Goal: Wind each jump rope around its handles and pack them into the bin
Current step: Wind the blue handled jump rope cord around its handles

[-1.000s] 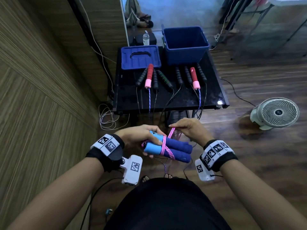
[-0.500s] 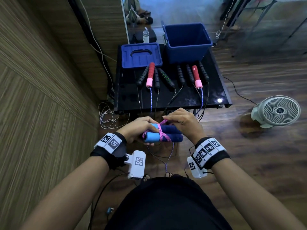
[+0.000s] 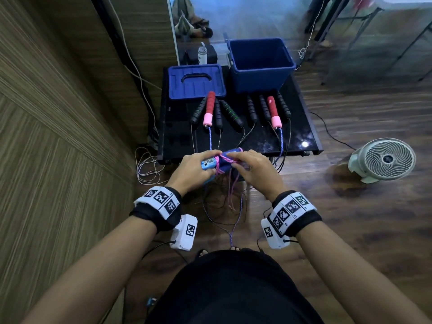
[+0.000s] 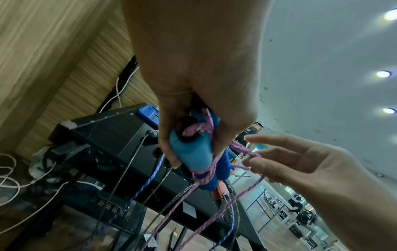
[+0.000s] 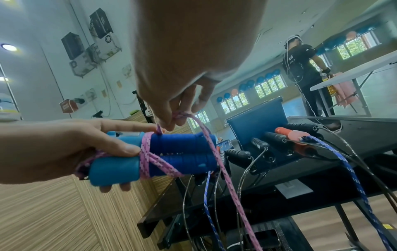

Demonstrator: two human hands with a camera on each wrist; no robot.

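A: What is seen, from the largest thing down?

B: A black table (image 3: pixel 236 141) is set against a wood-panelled wall (image 3: pixel 58 113). On its far right a blue bin (image 3: pixel 260 77) stands open; its lid (image 3: pixel 196 80) is laid flat to the left. A white fan (image 3: pixel 385 160) is placed on the floor to the right.

A: And the ropes on the table?

B: 2 red-and-pink handles (image 3: pixel 209 108) (image 3: pixel 273 112) are laid among black handles (image 3: pixel 230 113), with the cords hung over the near edge.

A: Where is the rope being worked?

B: In front of the table's near edge, off the surface. 2 blue handles (image 5: pixel 171 156) are held side by side, and several turns of pink rope (image 5: pixel 148 158) are wound round them. The remaining rope is left dangling toward the floor.

A: How are the hands engaged?

B: The light-blue ends of the handles are grasped by the left hand (image 3: pixel 191 171), fingers curled round both. A loop of the pink rope is pinched above the handles by the fingertips of the right hand (image 5: pixel 171 95).
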